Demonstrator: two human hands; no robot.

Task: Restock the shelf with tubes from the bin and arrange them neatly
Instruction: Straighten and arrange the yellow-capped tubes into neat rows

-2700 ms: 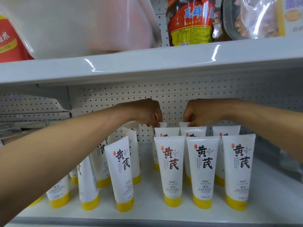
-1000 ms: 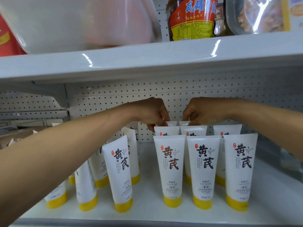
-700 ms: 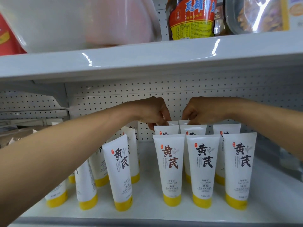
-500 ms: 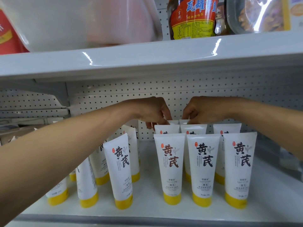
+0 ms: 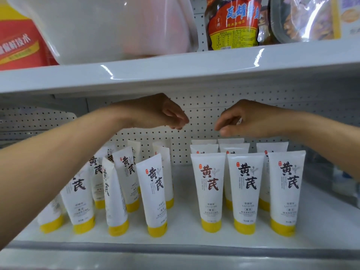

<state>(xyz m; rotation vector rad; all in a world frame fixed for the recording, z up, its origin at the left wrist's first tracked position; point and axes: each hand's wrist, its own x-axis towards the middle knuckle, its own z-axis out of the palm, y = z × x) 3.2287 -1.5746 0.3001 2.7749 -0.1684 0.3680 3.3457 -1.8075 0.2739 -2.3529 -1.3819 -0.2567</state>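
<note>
Several white tubes with yellow caps stand cap-down on the white shelf (image 5: 181,238). On the right they form straight rows, with a front tube (image 5: 209,191) at the left of that group. On the left a looser cluster leans at angles, one tube (image 5: 153,193) at its front. My left hand (image 5: 159,114) and my right hand (image 5: 245,118) hover above the back rows, fingers loosely curled, holding nothing and touching no tube.
A translucent white bin (image 5: 109,26) sits on the upper shelf (image 5: 194,69), beside a red packet (image 5: 17,41) and a red-labelled jar (image 5: 233,24). A pegboard wall (image 5: 202,106) closes the back. A gap on the shelf separates the two tube groups.
Both hands have let go of the back-row tube tops and risen above them, moving slightly apart. The tubes stay standing.
</note>
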